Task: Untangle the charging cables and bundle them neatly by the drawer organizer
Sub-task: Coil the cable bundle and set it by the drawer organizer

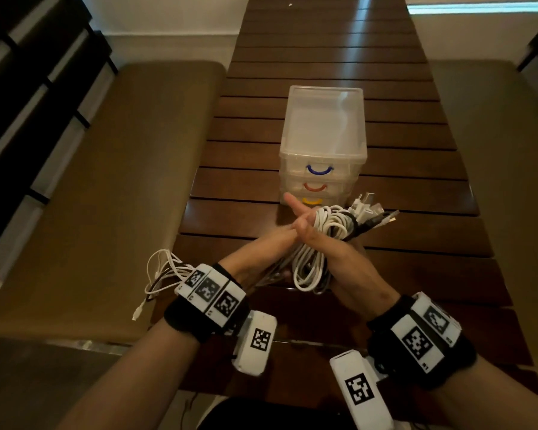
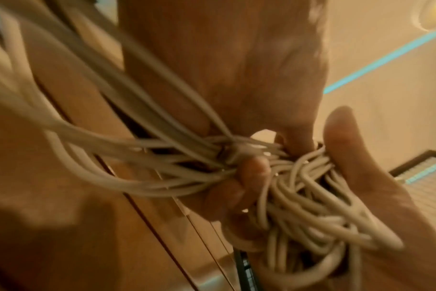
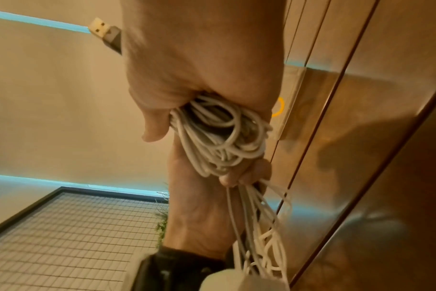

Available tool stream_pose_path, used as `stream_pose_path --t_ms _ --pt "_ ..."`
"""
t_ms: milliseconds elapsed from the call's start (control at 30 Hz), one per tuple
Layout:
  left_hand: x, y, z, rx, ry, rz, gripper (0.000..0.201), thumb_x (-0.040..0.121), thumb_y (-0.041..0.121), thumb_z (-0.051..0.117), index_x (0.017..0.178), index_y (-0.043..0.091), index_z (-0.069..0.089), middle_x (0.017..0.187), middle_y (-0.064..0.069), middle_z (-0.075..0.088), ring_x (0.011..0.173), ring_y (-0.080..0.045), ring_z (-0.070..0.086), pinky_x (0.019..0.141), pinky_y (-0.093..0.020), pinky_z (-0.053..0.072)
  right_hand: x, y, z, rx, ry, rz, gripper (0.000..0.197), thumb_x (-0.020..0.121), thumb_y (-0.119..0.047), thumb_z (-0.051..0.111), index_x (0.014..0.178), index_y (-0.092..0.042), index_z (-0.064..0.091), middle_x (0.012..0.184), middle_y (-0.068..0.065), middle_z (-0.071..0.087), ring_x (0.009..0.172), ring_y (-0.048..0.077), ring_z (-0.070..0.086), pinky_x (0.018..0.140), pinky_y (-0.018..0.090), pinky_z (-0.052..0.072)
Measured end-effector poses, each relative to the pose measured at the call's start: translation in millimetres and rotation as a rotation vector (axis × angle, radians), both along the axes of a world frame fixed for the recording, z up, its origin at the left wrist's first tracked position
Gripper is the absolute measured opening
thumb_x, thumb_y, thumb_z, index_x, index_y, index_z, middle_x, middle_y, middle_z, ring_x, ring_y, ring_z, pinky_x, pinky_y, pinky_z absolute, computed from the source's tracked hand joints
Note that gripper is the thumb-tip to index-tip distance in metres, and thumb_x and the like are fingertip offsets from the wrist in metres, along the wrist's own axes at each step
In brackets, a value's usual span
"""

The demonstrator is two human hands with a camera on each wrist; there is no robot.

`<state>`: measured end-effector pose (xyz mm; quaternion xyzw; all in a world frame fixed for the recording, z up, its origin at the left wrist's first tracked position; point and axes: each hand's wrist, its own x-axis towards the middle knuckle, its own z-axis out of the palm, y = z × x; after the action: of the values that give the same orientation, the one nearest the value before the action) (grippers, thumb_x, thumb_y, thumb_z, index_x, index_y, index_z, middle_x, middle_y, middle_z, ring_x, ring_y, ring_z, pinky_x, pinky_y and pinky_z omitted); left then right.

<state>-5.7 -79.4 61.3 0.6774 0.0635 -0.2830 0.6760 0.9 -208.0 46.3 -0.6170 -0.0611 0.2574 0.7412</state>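
We see a dark brown slatted wooden table (image 1: 339, 57) with a glossy, light-catching finish. On it stands a translucent, frosted plastic drawer organizer (image 1: 322, 144) with smooth coloured plastic handles. The white charging cables (image 1: 320, 231) look smooth and rubbery, ending in shiny metal plugs (image 3: 101, 30). The tan bench cushions (image 1: 106, 181) look matt.

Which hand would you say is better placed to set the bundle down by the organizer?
Right, probably. The right hand grips the bundle just in front of the organizer, while the left hand only holds the loose ends trailing away from it.
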Motion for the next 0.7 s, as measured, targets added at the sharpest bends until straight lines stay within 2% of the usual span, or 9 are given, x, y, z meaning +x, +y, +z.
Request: stream_pose_path --t_ms 67,133,200,300,367,467,533,600,700 --pt "-5 6 -3 -0.083 0.014 0.070 0.052 0.098 0.045 0.038 0.144 0.023 0.041 0.147 0.001 0.046 0.131 -0.012 0.048 0.091 -0.020 0.047 -1 3 3 0.005 0.031 -0.028 0.073 0.065 -0.077 0.068 0.129 -0.041 0.062 0.151 -0.012 0.044 0.139 0.003 0.039 0.117 0.041 0.032" --pt "-12 12 -9 -0.178 -0.028 0.052 0.052 0.090 0.059 0.046 0.136 0.035 0.048 0.138 0.010 0.055 0.128 -0.006 0.051 0.104 -0.028 0.044 1 4 5 0.052 0.110 -0.074 0.064 0.072 -0.068 0.066 0.124 -0.032 0.069 0.143 -0.014 0.053 0.133 0.001 0.046 0.116 0.039 0.034" --pt "-16 14 -11 -0.031 -0.116 -0.050 0.064 0.075 0.069 0.063 0.128 0.035 0.051 0.128 0.012 0.062 0.121 -0.003 0.056 0.103 -0.029 0.046 3 1 4 0.079 0.148 -0.136 0.055 0.079 -0.057 0.064 0.119 -0.020 0.072 0.127 -0.012 0.066 0.122 0.001 0.057 0.109 0.036 0.041" --pt "-16 7 -10 0.210 -0.311 -0.122 0.054 0.070 0.040 0.084 0.114 0.040 0.052 0.113 0.016 0.065 0.108 0.004 0.060 0.092 -0.018 0.048 3 0 7 0.039 0.166 -0.130 0.058 0.081 -0.053 0.058 0.116 -0.009 0.071 0.107 -0.014 0.074 0.106 -0.004 0.065 0.092 0.024 0.045" --pt "-14 3 -11 0.244 -0.408 -0.126 0.050 0.071 0.026 0.085 0.106 0.042 0.054 0.108 0.018 0.063 0.107 0.002 0.059 0.094 -0.019 0.048 2 0 10 0.007 0.152 -0.104 0.057 0.080 -0.055 0.057 0.109 -0.009 0.074 0.105 -0.013 0.075 0.104 -0.003 0.066 0.089 0.023 0.046" --pt "-11 5 -16 0.216 -0.363 -0.161 0.041 0.071 0.021 0.085 0.103 0.033 0.062 0.100 0.011 0.069 0.100 -0.003 0.065 0.091 -0.027 0.052 0 0 12 -0.032 0.082 -0.123 0.056 0.079 -0.053 0.060 0.107 -0.007 0.073 0.101 -0.006 0.077 0.099 0.002 0.070 0.082 0.018 0.051" --pt "-13 5 -22 0.173 -0.328 -0.146 0.041 0.070 0.019 0.085 0.106 0.023 0.066 0.101 0.006 0.072 0.100 -0.008 0.067 0.094 -0.035 0.053 -2 2 14 -0.060 -0.004 -0.156 0.045 0.085 -0.042 0.065 0.108 -0.004 0.070 0.096 0.005 0.077 0.094 0.013 0.073 0.079 0.020 0.055" --pt "-16 5 -24 0.155 -0.308 -0.111 0.045 0.070 0.016 0.084 0.111 0.015 0.066 0.100 0.003 0.073 0.099 -0.012 0.068 0.094 -0.040 0.053 -3 3 14 -0.041 -0.022 -0.174 0.037 0.088 -0.031 0.068 0.114 -0.005 0.067 0.096 0.013 0.076 0.094 0.022 0.074 0.085 0.034 0.059" --pt "-15 5 -29 0.056 -0.269 -0.104 0.032 0.072 -0.003 0.077 0.102 -0.001 0.067 0.092 -0.016 0.073 0.093 -0.035 0.069 0.088 -0.051 0.054 -2 2 12 -0.095 -0.069 -0.069 0.039 0.085 -0.046 0.071 0.119 -0.029 0.070 0.128 0.000 0.067 0.121 0.009 0.060 0.109 0.044 0.044"
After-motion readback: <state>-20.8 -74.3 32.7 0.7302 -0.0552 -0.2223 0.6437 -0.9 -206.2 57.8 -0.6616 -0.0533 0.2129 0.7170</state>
